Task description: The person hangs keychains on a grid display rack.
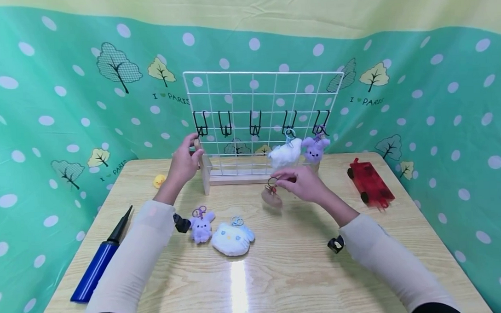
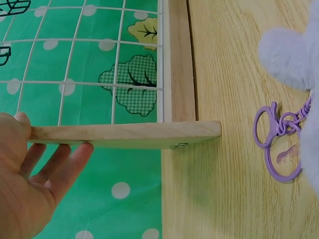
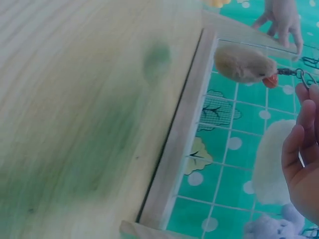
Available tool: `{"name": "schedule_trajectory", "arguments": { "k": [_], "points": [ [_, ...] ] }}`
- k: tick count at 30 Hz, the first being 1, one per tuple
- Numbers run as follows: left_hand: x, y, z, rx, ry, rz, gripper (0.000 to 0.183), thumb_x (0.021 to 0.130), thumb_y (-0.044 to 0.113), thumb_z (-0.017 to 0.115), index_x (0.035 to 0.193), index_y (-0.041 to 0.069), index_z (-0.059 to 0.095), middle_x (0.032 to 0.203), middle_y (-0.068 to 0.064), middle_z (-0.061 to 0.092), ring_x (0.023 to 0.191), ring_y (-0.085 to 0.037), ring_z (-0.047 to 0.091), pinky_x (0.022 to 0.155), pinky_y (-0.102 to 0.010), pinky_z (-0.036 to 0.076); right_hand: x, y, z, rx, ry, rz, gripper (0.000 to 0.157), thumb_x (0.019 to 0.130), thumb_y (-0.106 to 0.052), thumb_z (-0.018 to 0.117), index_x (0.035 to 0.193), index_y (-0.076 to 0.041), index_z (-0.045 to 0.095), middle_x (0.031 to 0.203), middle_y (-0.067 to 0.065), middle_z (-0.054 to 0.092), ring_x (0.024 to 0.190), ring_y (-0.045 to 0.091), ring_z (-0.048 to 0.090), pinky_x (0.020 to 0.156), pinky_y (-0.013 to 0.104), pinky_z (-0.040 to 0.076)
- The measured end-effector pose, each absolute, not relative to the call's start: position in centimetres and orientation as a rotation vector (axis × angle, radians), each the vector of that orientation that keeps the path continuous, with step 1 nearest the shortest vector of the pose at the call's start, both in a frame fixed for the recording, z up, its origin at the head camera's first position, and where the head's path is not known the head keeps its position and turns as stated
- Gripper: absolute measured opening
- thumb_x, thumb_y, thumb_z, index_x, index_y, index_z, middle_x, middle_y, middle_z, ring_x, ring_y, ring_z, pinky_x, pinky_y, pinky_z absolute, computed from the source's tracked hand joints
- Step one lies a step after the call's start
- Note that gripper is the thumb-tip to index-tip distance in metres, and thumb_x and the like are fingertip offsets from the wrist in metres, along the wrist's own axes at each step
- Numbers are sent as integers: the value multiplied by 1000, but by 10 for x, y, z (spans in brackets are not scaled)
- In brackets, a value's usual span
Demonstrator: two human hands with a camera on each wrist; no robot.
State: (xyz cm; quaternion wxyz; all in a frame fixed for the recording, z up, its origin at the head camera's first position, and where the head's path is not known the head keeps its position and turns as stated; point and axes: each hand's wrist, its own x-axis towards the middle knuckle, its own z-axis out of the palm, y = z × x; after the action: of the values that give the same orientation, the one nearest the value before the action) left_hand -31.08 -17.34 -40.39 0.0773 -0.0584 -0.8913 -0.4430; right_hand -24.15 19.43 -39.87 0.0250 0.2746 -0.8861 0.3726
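Observation:
My right hand (image 1: 303, 184) pinches the metal ring of a small brown plush keychain (image 1: 272, 198), which dangles in front of the rack's lower bar. In the right wrist view this plush (image 3: 244, 63) shows an orange-red bit by its clasp. My left hand (image 1: 185, 161) grips the wooden side panel (image 2: 124, 133) of the white wire grid rack (image 1: 252, 93), thumb on one face and fingers on the other. Black hooks (image 1: 255, 124) line the grid. From the two rightmost hang a white plush keychain (image 1: 284, 154) and a purple bunny keychain (image 1: 315, 149).
On the table lie another purple bunny keychain (image 1: 201, 229) and a white cat-face keychain (image 1: 232, 238). A blue hand pump (image 1: 96, 271) lies at left, a yellow duck (image 1: 159, 181) behind the left forearm. At right is a red toy car (image 1: 369, 182). A green curtain (image 1: 58, 121) surrounds the table.

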Motion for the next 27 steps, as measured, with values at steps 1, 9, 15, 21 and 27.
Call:
{"name": "schedule_trajectory", "arguments": {
  "k": [1,9,15,21,27],
  "points": [
    [-311,-173,-404,-176,-2667,-1331,58,107,22,51,160,27,28,154,-17,45,124,-38,61,83,-46,66,-242,193,-397,846,-2732,1156,20,93,-13,74,113,-13,77,91,2,79,78,12,71,66,23,60],
    [-311,-175,-405,-181,-2663,-1335,58,107,22,51,160,27,28,154,-18,46,124,-39,61,82,-46,66,-245,185,-385,795,-2671,1248,21,94,-15,74,115,-11,76,94,6,80,77,22,72,59,22,57],
    [-311,-174,-406,-187,-2656,-1328,57,107,21,52,159,25,29,153,-19,46,123,-39,62,81,-46,66,-245,180,-376,767,-2627,1315,21,94,-14,73,114,-10,77,98,9,79,80,30,74,56,20,55],
    [-311,-175,-407,-197,-2646,-1306,57,107,19,53,159,24,30,152,-19,48,122,-39,62,79,-45,66,-246,175,-366,719,-2596,1299,20,95,-15,73,114,-12,77,100,7,79,74,28,70,51,19,50],
    [-312,-175,-408,-200,-2644,-1314,57,107,20,53,159,26,30,152,-19,48,122,-39,62,79,-45,66,-248,168,-358,676,-2569,1331,20,96,-16,73,114,-12,77,101,8,79,78,29,71,56,18,54]
  ]
}}
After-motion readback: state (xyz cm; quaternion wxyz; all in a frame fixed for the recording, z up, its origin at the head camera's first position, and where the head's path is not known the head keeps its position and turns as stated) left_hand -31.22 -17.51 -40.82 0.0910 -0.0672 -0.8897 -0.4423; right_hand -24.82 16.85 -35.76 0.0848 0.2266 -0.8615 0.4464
